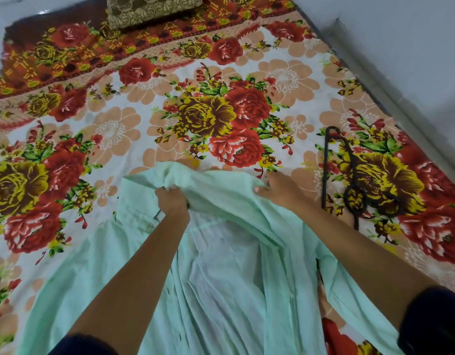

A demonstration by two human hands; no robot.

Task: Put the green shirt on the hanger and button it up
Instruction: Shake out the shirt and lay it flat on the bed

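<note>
On floral bedsheet [149,119]: thin mint green shirt [221,265], crumpled. Left hand [171,198] bunches collar fabric; right hand [279,187] apparently pinches shoulder edge — fingertips hidden. Black hanger [349,175] lies beside.

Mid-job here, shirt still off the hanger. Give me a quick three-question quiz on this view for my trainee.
1. True or false: the hanger is already inside the green shirt.
2. Which hand grips bunched fabric near the collar: A) left hand B) right hand?
3. Fill in: the hanger lies on the floral bedsheet, on the person's ____ side.

Key: 1 false; it lies apart from the shirt. 2 A; the right hand holds the other shoulder edge. 3 right.
</note>
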